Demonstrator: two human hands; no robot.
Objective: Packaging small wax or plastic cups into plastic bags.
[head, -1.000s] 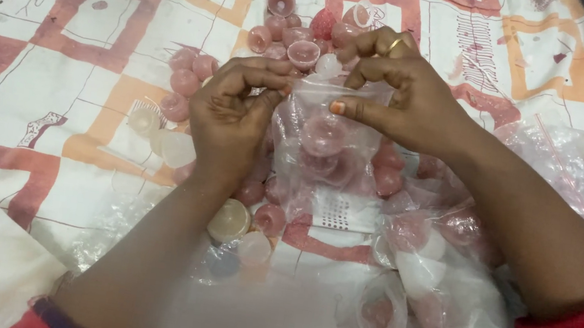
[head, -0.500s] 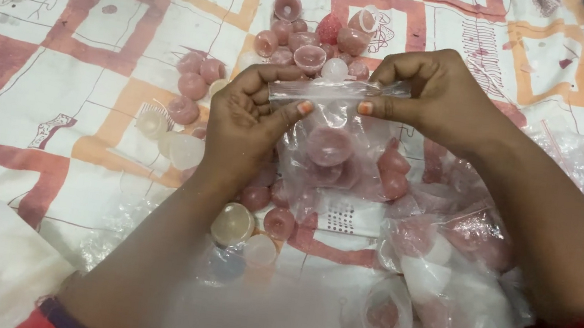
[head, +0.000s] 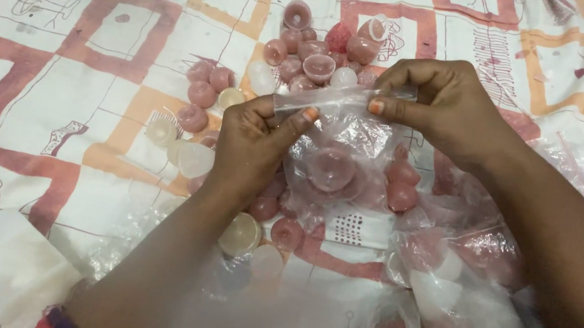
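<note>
Both hands spread farther apart since before, left hand [head: 253, 144] and right hand [head: 442, 105] pinching clear plastic bag [head: 342, 155] top taut, pink cup [head: 330, 167] inside, loose pink cups [head: 314, 54] on patterned cloth [head: 55, 80]

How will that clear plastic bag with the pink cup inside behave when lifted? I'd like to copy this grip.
The clear bag probably flops: it sags between left hand and right hand. The pink cup likely weighs its bottom down. The glossy film may be slippery.
</note>
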